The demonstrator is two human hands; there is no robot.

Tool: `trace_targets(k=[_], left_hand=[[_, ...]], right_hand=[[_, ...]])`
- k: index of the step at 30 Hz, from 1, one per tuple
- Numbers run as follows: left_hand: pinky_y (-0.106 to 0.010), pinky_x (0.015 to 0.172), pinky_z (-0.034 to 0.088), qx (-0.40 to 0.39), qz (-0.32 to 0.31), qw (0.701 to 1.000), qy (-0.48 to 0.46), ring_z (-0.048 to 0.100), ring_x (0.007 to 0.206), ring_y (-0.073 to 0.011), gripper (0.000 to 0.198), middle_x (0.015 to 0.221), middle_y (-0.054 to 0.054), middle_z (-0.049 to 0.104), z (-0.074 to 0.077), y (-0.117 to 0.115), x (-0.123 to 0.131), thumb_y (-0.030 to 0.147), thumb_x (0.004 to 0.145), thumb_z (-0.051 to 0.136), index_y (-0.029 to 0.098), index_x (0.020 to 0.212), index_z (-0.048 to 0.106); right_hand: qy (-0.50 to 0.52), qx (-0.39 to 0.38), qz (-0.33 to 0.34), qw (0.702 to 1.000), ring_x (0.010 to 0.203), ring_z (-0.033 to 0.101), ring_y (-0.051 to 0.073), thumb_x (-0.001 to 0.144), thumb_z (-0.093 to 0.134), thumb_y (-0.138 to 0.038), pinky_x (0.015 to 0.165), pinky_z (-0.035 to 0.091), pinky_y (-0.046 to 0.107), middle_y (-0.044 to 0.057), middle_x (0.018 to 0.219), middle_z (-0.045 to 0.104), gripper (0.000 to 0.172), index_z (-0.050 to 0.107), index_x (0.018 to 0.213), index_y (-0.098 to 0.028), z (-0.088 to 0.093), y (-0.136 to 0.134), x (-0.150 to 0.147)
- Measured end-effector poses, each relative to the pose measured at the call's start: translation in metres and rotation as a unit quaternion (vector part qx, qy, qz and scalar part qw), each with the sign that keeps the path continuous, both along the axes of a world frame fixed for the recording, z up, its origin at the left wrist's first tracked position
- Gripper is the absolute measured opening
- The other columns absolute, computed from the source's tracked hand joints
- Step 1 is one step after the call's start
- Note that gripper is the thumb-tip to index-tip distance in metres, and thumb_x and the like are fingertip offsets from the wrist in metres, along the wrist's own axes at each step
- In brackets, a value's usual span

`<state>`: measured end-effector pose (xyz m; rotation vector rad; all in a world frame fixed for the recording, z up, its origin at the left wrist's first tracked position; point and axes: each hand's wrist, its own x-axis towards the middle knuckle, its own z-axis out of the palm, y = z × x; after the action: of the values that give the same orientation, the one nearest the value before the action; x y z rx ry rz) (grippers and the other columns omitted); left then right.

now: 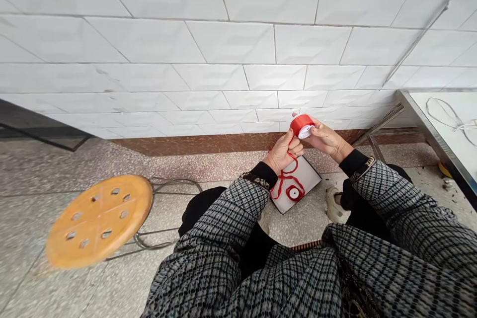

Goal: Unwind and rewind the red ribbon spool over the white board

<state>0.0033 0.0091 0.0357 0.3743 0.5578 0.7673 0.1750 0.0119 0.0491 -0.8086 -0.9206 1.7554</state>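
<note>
A white-sided spool of red ribbon [301,123] is gripped in my right hand [325,137], its fingers wrapped around the far side and the thumb near the label. My left hand [285,151] is closed on the loose ribbon just below the spool, fingers curled. From there the red ribbon tail [294,165] hangs in loops into a shallow white box [285,204] on the floor. A second roll of red ribbon [294,193] with a white centre lies in that box.
An orange round stool [100,218] with metal legs stands on the floor to the left. At right is a metal-framed table [428,144] with a thin cable [449,112] on it. A white tiled wall [231,49] rises ahead. My shoe [335,206] is beside the box.
</note>
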Motion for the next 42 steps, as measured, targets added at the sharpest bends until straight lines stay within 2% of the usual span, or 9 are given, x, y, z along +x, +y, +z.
trace_targets(k=[9,16,22,26,28,31,34,37,42], left_hand=[[-0.022,0.049,0.022,0.013,-0.032,0.999,0.001,0.011,0.042,-0.0047,0.064,0.048,0.013,0.016,0.000,-0.001,-0.013,0.055,0.096,0.079,0.019,0.063,0.037],[-0.024,0.049,0.026,0.031,-0.046,0.998,0.020,0.011,0.042,-0.0034,0.078,0.046,0.011,0.015,-0.006,0.000,-0.007,0.064,0.091,0.079,0.019,0.056,0.026],[-0.024,0.048,0.025,0.020,-0.015,1.000,0.014,0.015,0.040,-0.0036,0.086,0.044,0.010,0.011,-0.008,-0.004,-0.005,0.072,0.093,0.072,0.021,0.051,0.017],[-0.022,0.048,0.027,0.036,-0.004,0.999,0.033,0.016,0.040,-0.0027,0.076,0.044,0.012,0.016,-0.010,-0.006,-0.008,0.066,0.092,0.078,0.020,0.055,0.030],[-0.020,0.046,0.024,0.053,-0.021,0.997,0.060,0.016,0.040,-0.0022,0.072,0.043,0.013,0.020,-0.014,-0.007,-0.010,0.063,0.086,0.086,0.020,0.058,0.036],[-0.020,0.046,0.020,0.068,-0.058,0.989,0.118,0.018,0.040,-0.0015,0.071,0.044,0.013,0.025,-0.025,-0.009,-0.009,0.061,0.076,0.094,0.021,0.060,0.038],[-0.021,0.046,0.018,0.080,-0.077,0.980,0.165,0.020,0.041,-0.0009,0.073,0.046,0.013,0.028,-0.032,-0.012,-0.008,0.063,0.070,0.098,0.022,0.060,0.038],[-0.022,0.046,0.014,0.099,-0.108,0.971,0.191,0.020,0.042,-0.0006,0.073,0.048,0.013,0.029,-0.032,-0.014,-0.010,0.066,0.064,0.099,0.022,0.062,0.042],[-0.021,0.046,0.011,0.112,-0.127,0.953,0.251,0.020,0.043,-0.0007,0.063,0.050,0.012,0.030,-0.024,-0.012,-0.017,0.059,0.073,0.097,0.019,0.063,0.049]], right_hand=[[0.005,0.035,-0.001,0.999,0.107,0.070,0.022,0.051,0.109,-0.051,0.100,0.057,0.032,0.004,0.114,0.080,0.085,0.076,0.126,-0.028,0.001,0.001,0.004],[0.032,0.019,0.020,0.999,0.117,0.069,0.030,0.052,0.105,-0.065,0.101,0.059,0.043,0.008,0.119,0.078,0.097,0.069,0.135,-0.030,-0.011,-0.010,-0.014],[0.038,-0.006,-0.023,0.999,0.105,0.069,0.026,0.057,0.101,-0.069,0.097,0.059,0.039,0.004,0.104,0.077,0.078,0.072,0.116,-0.026,-0.027,-0.019,-0.025],[-0.087,0.036,0.052,0.994,0.098,0.069,0.022,0.067,0.100,-0.054,0.096,0.057,0.038,0.004,0.106,0.076,0.065,0.072,0.117,-0.023,-0.015,-0.007,0.003],[-0.226,0.098,0.091,0.965,0.105,0.068,0.025,0.073,0.096,-0.047,0.099,0.056,0.043,0.006,0.117,0.076,0.062,0.072,0.125,-0.024,-0.004,0.002,0.020],[-0.430,0.259,0.116,0.857,0.121,0.062,0.032,0.071,0.097,-0.033,0.111,0.050,0.053,0.009,0.124,0.076,0.056,0.078,0.123,-0.025,0.007,0.012,0.037],[-0.522,0.321,0.180,0.769,0.114,0.063,0.032,0.073,0.096,-0.027,0.108,0.049,0.051,0.009,0.113,0.078,0.048,0.081,0.119,-0.025,0.010,0.013,0.038],[-0.557,0.314,0.207,0.740,0.107,0.067,0.029,0.073,0.093,-0.018,0.097,0.051,0.043,0.008,0.110,0.078,0.043,0.081,0.115,-0.024,0.008,0.009,0.037],[-0.558,0.283,0.202,0.754,0.102,0.070,0.026,0.070,0.093,-0.017,0.092,0.051,0.038,0.006,0.112,0.081,0.047,0.082,0.114,-0.025,0.005,0.006,0.048]])
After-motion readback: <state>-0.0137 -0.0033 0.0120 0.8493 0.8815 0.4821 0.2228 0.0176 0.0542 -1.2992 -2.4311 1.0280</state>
